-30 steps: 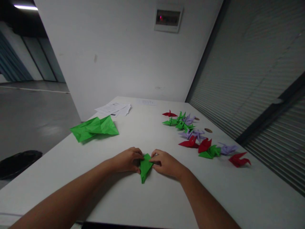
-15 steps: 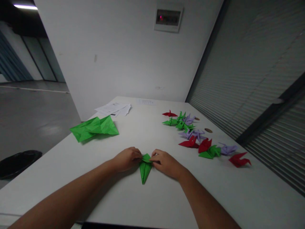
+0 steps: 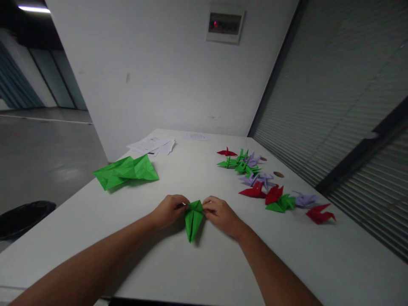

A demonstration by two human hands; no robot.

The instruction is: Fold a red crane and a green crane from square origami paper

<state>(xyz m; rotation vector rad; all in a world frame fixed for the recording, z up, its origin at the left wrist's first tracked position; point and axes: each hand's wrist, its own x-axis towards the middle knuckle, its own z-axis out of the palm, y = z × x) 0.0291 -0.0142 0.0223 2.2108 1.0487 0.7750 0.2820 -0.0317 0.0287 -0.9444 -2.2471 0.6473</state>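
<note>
A green folded origami paper (image 3: pixel 193 222), kite-shaped with a slit down its middle, points toward me near the front of the white table. My left hand (image 3: pixel 170 211) pinches its left edge near the upper end. On the opposite side my right hand (image 3: pixel 222 214) grips the right edge between thumb and fingers. The paper's lower tip seems slightly raised, with a shadow beneath it. Both sets of fingertips partly cover the paper's side corners.
Creased green paper sheets (image 3: pixel 127 172) lie at the left edge. Printed papers (image 3: pixel 152 145) rest farther back. Several folded cranes in red (image 3: pixel 320 213), green (image 3: pixel 283 204) and purple (image 3: pixel 305 199) line the right side, near a round hole (image 3: pixel 278 174). A black bin (image 3: pixel 27 219) stands left.
The green folded paper has shifted slightly up and tilted, and its slit has opened wider. The flap at its upper end looks flatter. Both hands have moved a little with it.
</note>
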